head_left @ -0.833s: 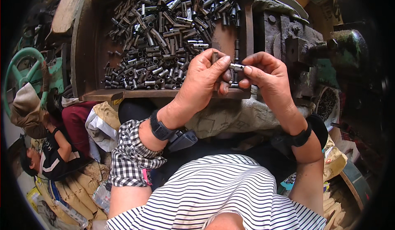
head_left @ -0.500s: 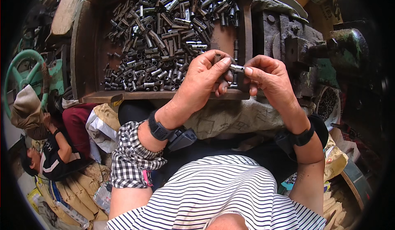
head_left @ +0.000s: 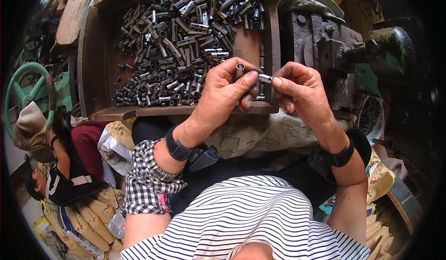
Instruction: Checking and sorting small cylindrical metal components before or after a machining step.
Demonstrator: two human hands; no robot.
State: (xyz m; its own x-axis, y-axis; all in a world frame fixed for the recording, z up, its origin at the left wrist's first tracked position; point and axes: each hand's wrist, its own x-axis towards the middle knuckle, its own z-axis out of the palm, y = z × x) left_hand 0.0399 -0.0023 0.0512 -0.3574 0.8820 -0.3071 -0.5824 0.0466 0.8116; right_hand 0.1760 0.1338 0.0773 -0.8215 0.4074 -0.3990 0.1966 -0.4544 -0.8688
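Fingers (head_left: 282, 84) pinched: left hand (head_left: 224, 92), right hand (head_left: 303, 91) on shiny tube (head_left: 265, 78); second tube (head_left: 239, 68) in left; tray (head_left: 89, 65) heaped with tubes (head_left: 174, 51).

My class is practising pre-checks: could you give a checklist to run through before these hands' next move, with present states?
1. Left hand gripping the bright tube: ok.
2. Right hand at that tube's other end: ok.
3. Second tube held in the left hand: ok, open end showing.
4. Loose tubes in the tray lined up: not ok, mostly jumbled.
5. Bright tube's inside clean: cannot tell, its bore is not visible.
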